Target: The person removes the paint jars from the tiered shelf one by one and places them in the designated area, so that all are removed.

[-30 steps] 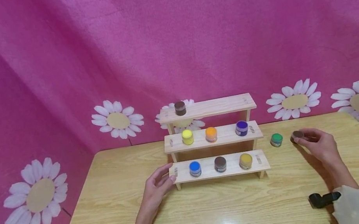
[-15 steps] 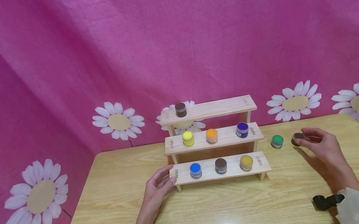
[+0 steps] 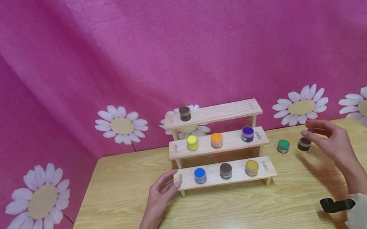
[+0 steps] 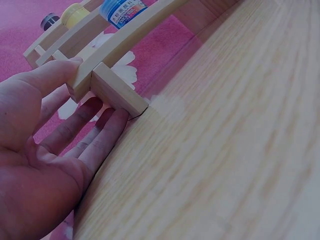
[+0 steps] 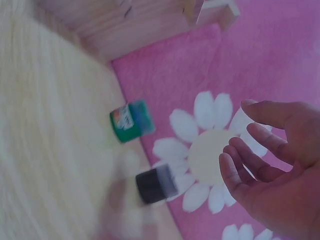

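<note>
A three-tier wooden display stand (image 3: pixel 212 114) bears several small paint jars. My left hand (image 3: pixel 159 194) holds the left end of its lowest step; in the left wrist view the thumb lies on the board and the fingers reach beneath, beside the leg (image 4: pixel 120 89). On the table to the right of the stand are a green paint jar (image 3: pixel 283 146) and a dark brown paint jar (image 3: pixel 304 144). My right hand (image 3: pixel 334 142) is just right of and above the brown jar, apart from it, with fingers loosely bent and nothing held, as the right wrist view also shows.
The top step carries a dark brown jar (image 3: pixel 185 113). Yellow (image 3: pixel 192 143), orange (image 3: pixel 216 140) and purple jars (image 3: pixel 247 134) occupy the middle one. Blue (image 3: pixel 200 175), brown (image 3: pixel 226 170) and ochre jars (image 3: pixel 252 168) stand on the lowest. A pink flowered cloth (image 3: pixel 215 44) hangs behind the table.
My right hand has let go of the dark brown jar and lifted away from it, up and to the right. The left hand keeps its place on the stand.
</note>
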The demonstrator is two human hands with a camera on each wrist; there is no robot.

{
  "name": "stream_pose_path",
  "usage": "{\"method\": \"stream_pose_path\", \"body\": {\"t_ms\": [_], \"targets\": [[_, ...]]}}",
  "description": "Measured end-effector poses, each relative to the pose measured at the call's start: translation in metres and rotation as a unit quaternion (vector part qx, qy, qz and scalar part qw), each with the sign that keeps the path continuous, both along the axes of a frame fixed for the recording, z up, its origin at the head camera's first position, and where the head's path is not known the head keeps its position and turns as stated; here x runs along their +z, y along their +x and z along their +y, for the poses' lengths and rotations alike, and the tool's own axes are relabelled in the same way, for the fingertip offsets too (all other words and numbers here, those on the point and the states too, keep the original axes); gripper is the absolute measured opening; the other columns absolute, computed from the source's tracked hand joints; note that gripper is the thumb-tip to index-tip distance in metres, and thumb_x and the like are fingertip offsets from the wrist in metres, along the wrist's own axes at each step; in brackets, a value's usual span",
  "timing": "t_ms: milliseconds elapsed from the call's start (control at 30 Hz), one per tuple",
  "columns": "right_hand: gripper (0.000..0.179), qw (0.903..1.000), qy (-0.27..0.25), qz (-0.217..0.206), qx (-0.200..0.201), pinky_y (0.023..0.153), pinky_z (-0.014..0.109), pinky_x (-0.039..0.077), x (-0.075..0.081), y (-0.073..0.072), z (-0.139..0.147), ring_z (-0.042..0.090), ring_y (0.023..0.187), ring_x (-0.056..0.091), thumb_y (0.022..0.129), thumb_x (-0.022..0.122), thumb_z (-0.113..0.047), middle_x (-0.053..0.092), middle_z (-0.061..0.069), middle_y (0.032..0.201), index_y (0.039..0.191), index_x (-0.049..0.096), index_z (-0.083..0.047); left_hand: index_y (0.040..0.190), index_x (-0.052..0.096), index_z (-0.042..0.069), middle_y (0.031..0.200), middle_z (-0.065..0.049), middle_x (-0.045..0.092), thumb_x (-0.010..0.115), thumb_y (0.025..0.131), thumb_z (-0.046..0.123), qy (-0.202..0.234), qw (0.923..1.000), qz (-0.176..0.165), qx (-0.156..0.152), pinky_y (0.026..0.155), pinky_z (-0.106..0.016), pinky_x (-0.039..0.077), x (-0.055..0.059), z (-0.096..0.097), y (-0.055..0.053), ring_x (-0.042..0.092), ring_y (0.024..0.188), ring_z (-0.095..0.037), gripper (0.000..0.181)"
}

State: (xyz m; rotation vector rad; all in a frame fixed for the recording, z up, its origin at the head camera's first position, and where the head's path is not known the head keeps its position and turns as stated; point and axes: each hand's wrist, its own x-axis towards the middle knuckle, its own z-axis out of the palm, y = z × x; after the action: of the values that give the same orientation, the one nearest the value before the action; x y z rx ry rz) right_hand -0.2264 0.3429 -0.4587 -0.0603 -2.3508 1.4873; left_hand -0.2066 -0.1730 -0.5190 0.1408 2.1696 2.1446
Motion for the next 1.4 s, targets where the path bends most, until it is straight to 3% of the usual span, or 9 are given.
{"method": "stream_pose_path", "body": {"t_ms": [233,600,967,1167,1300,1400], "targets": [[0.036,0.9982,-0.030,0.043,0.028,0.083,0.005,0.050,0.018,0.003,-0.025,-0.001,0.108,0.061,0.097,0.073,-0.013,0.067,-0.015,0.117,0.131,0.066,-0.006,0.141,0.061,0.014,0.147,-0.011,0.054,0.075,0.096,0.021,-0.001,1.0000,-0.007,0.003,0.096,-0.036,0.057,0.001,0.000,0.002,0.057,0.131,-0.032,0.048],[0.041,0.9940,-0.001,0.088,0.065,0.087,0.008,0.050,0.036,0.008,-0.064,0.003,0.110,0.062,0.097,0.072,-0.012,0.066,-0.010,0.122,0.137,0.062,-0.004,0.142,0.060,0.013,0.148,-0.014,0.053,0.075,0.096,0.025,-0.020,0.9997,-0.005,0.010,0.099,-0.036,0.055,-0.001,0.001,0.002,0.056,0.132,-0.034,0.050],[0.038,0.9813,-0.038,0.131,0.136,0.090,0.016,0.055,0.053,0.007,-0.110,0.011,0.108,0.066,0.095,0.072,-0.003,0.069,-0.001,0.121,0.132,0.063,0.002,0.142,0.060,0.009,0.147,-0.016,0.054,0.073,0.097,0.015,0.003,1.0000,0.000,0.003,0.097,-0.034,0.057,0.001,0.002,0.001,0.056,0.131,-0.034,0.047],[0.036,0.9718,-0.053,0.154,0.170,0.095,0.020,0.054,0.065,-0.002,-0.136,0.013,0.108,0.067,0.094,0.072,0.001,0.069,0.007,0.120,0.130,0.063,0.004,0.142,0.060,0.009,0.148,-0.015,0.054,0.073,0.097,0.016,0.000,1.0000,0.004,0.000,0.098,-0.032,0.056,0.001,0.001,0.001,0.056,0.131,-0.034,0.047],[0.039,0.9707,-0.033,0.143,0.190,0.100,0.025,0.053,0.076,-0.011,-0.156,0.012,0.109,0.066,0.095,0.073,-0.004,0.068,0.014,0.122,0.132,0.062,0.002,0.142,0.060,0.008,0.148,-0.015,0.054,0.072,0.097,0.014,0.007,0.9999,0.008,-0.001,0.097,-0.032,0.056,0.001,0.001,0.001,0.056,0.131,-0.034,0.046],[0.042,0.9706,-0.020,0.131,0.201,0.099,0.027,0.054,0.082,-0.019,-0.169,0.020,0.110,0.067,0.095,0.074,-0.007,0.067,0.019,0.123,0.134,0.061,0.002,0.142,0.060,0.007,0.148,-0.017,0.054,0.072,0.097,0.012,0.014,0.9999,0.008,-0.004,0.097,-0.033,0.056,0.000,0.001,0.000,0.056,0.131,-0.035,0.046]]}}
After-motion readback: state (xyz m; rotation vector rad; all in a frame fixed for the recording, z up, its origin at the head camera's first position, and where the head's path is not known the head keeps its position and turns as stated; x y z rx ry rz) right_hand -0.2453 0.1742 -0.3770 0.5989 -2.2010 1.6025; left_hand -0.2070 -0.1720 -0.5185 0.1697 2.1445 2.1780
